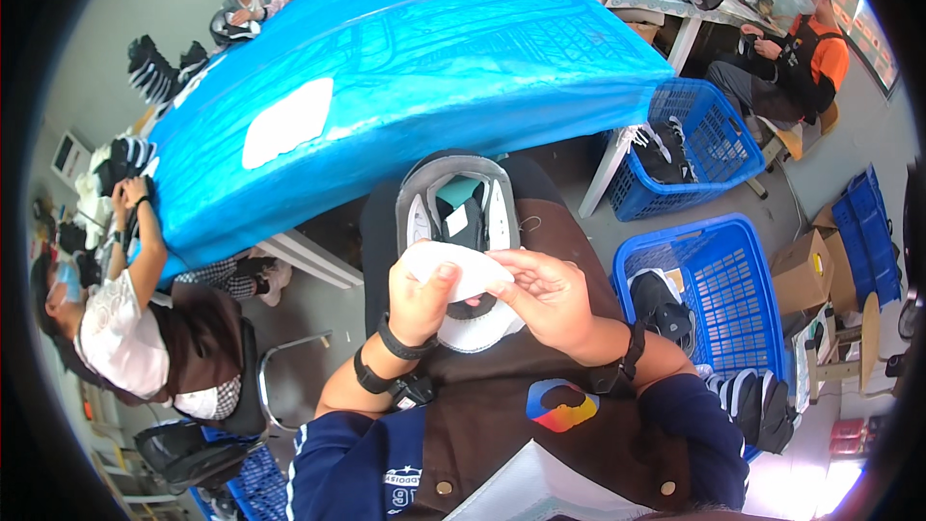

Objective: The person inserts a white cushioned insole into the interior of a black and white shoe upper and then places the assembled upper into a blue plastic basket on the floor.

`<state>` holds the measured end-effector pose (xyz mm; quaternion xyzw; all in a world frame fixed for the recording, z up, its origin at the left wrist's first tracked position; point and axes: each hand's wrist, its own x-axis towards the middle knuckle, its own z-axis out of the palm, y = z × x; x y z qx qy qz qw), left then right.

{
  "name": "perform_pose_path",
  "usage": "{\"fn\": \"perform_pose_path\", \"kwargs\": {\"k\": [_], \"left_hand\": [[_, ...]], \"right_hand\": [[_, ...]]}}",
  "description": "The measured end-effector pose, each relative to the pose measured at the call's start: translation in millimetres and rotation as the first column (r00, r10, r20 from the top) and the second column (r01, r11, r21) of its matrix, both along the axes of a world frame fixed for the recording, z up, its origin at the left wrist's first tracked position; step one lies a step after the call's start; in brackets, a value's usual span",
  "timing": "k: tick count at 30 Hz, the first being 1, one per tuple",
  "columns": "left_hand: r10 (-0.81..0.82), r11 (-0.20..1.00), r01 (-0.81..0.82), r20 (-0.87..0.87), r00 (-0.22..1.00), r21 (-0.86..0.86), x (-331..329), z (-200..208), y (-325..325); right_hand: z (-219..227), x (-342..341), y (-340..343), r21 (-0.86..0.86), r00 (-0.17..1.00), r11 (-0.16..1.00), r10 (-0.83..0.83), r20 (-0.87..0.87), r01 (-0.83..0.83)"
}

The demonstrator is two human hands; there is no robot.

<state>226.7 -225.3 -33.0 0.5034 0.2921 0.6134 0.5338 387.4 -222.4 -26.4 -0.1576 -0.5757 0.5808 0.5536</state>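
A small white curved piece (451,266), soft and sheet-like, is held between both my hands above my lap. My left hand (417,303) pinches its left end, with the thumb on top. At its right end, the thumb and fingers of my right hand (548,301) close on the edge. Just beneath lies a white and grey shoe (417,222) on my dark brown apron, its opening facing up. Black material and a white label show inside the shoe, while the held piece and my hands cover its middle.
A blue-covered table (415,68) stands ahead. To my right are a blue basket (772,299) with dark shoes and a second blue basket (719,195) under the table's corner. Co-workers sit at left (135,328), far left and right (815,58). A cardboard box (803,275) stands beyond the baskets.
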Motion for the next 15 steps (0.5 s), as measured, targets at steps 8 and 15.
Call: {"fn": "perform_pose_path", "kwargs": {"k": [8,15], "left_hand": [[0.075,0.997,-0.077,-0.069,0.995,-0.026,2,3,-4],[0.110,0.994,-0.104,-0.336,0.936,0.035,-9,9,6]], "right_hand": [[-4,2,1,-0.069,0.999,0.997,-0.037,0.032,0.039],[-4,-4,7,-0.181,0.997,0.983,0.010,-0.077,-0.024]]}}
